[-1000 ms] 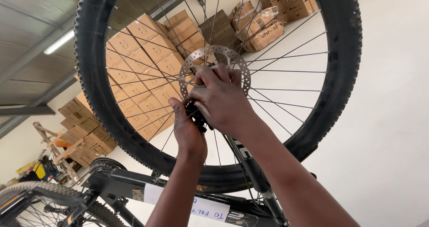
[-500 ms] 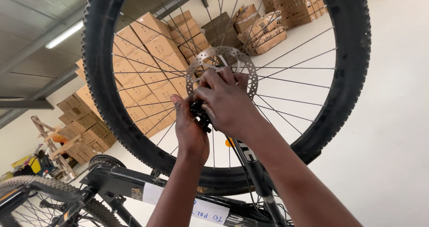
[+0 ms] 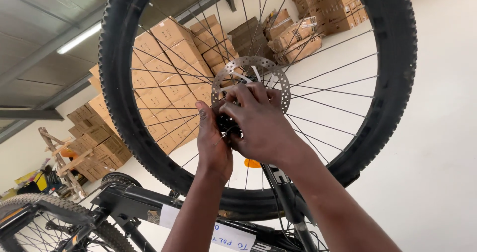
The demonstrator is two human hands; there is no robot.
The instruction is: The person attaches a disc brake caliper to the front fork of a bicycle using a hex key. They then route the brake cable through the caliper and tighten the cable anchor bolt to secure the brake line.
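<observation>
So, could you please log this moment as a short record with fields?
setting: warehouse with stacked cardboard boxes
main object: bicycle wheel, knobby black tyre, thin spokes
hub area: perforated metal disc rotor
left hand: at the hub, from the near side
right hand: fingers wrapped over the hub, partly covering the rotor
below: black bike frame with a white paper tag
tools visible: cannot tell

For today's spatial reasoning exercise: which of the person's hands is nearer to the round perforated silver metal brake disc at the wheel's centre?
Right. The right hand lies across the round perforated silver metal brake disc, fingers overlapping it. The left hand sits beside its lower left edge, at the hub.
</observation>
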